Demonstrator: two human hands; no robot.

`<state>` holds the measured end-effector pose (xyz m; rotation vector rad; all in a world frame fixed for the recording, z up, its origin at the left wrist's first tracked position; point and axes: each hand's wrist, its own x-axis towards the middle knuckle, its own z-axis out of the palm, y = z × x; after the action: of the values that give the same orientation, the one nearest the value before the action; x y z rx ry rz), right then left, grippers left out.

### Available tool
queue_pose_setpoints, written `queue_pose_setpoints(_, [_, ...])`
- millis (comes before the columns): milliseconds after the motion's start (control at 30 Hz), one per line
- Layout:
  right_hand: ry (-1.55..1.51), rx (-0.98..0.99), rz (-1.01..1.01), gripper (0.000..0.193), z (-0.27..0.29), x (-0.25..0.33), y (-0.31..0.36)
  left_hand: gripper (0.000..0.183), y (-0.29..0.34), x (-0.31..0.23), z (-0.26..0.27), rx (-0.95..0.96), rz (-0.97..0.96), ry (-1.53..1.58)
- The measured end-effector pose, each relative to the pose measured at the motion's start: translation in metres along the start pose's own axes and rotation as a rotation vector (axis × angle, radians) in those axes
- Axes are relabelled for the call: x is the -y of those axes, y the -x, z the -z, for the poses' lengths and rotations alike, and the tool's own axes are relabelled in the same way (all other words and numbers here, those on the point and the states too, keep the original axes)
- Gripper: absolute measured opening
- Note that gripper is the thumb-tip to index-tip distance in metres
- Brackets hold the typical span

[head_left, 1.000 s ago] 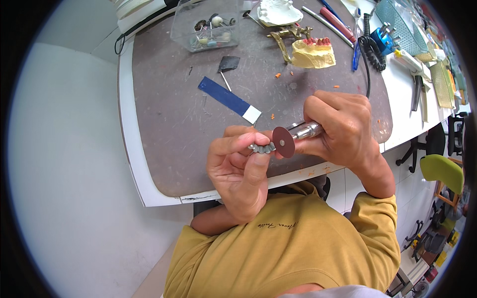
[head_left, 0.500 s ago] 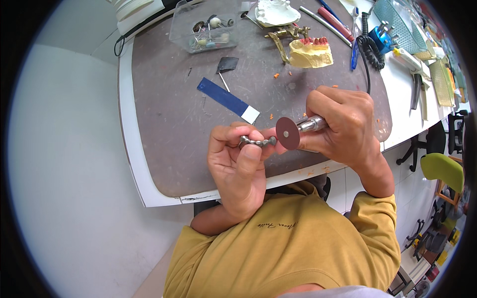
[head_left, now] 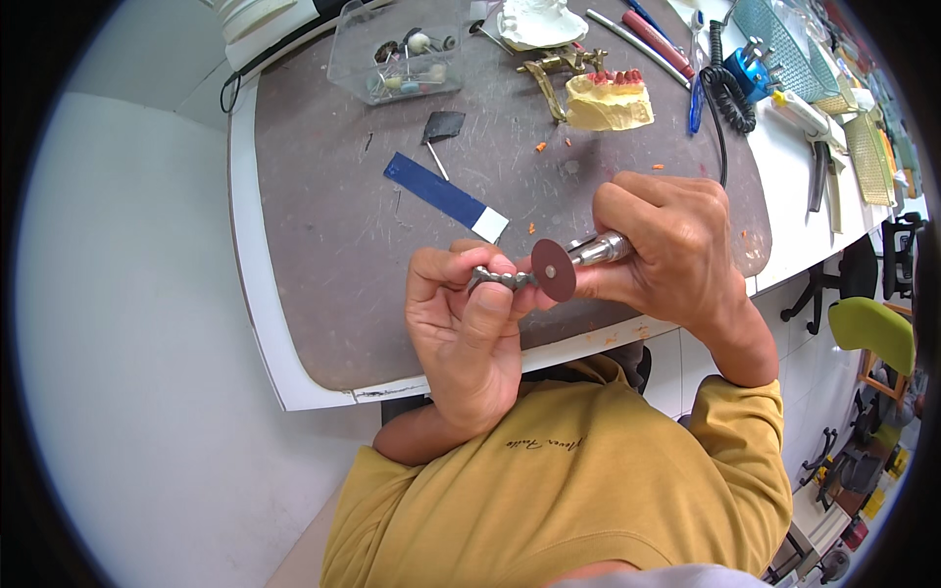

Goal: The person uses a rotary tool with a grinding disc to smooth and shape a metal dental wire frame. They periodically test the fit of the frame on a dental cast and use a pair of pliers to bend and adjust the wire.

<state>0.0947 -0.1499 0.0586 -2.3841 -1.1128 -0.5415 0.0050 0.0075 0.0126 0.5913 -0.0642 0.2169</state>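
Observation:
Between thumb and fingers my left hand [head_left: 466,333] pinches a small curved metal dental bridge [head_left: 500,278], grey and shiny, above the near part of the table. My right hand [head_left: 671,240] grips a silver rotary handpiece [head_left: 603,248] from the right. At the handpiece's tip sits a thin reddish-brown disc [head_left: 554,271], its face turned toward me and to the left. The disc overlaps the bridge's right end in view; whether they touch I cannot tell. Farther back stands a yellowish plaster jaw model [head_left: 610,103] with red teeth, beside a brass articulator [head_left: 547,86] and a white plaster cast [head_left: 540,22].
On the brown mat [head_left: 323,245] lies a blue strip [head_left: 436,188] with a white end, near a dark square-headed tool [head_left: 443,127]. A clear box [head_left: 397,59] holds several small polishing bits. Far right are a blue bur holder [head_left: 750,76], a coiled cord [head_left: 727,100] and baskets [head_left: 870,162].
My right hand has brought the disc slightly left, so it covers more of the bridge's right end. The left hand keeps its pinch on the bridge.

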Motion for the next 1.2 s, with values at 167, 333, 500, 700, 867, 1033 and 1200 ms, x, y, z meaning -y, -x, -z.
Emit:
queue_pose_setpoints(167, [0.021,-0.029,0.004,0.064,-0.0017,0.0004,-0.0005,0.022,-0.0001,-0.0004,0.0001,0.019,-0.009,0.000])
queue_pose_setpoints(333, [0.013,-0.009,0.003,0.063,-0.0021,0.0002,-0.0001,0.021,0.0001,-0.0002,0.0003,0.005,-0.011,-0.017])
queue_pose_setpoints(500, [0.015,-0.029,-0.005,0.063,-0.0025,0.0005,0.0003,0.021,-0.0006,-0.0003,-0.0008,0.016,-0.013,-0.025])
queue_pose_setpoints(700, [0.010,-0.017,0.007,0.063,-0.0021,-0.0006,-0.0001,0.022,0.0001,0.0000,-0.0007,0.015,-0.028,-0.027])
queue_pose_setpoints(867, [0.003,-0.022,0.010,0.063,-0.0032,-0.0008,0.0003,0.022,0.0003,0.0004,0.0015,0.026,-0.035,-0.035])
queue_pose_setpoints(1033, [0.003,-0.021,0.015,0.063,-0.0025,-0.0006,-0.0002,0.022,0.0007,0.0003,0.0004,0.020,-0.038,-0.040])
queue_pose_setpoints(1200, [0.006,-0.024,0.008,0.063,-0.0020,-0.0005,0.0000,0.022,-0.0001,0.0000,-0.0013,0.020,-0.033,-0.042])
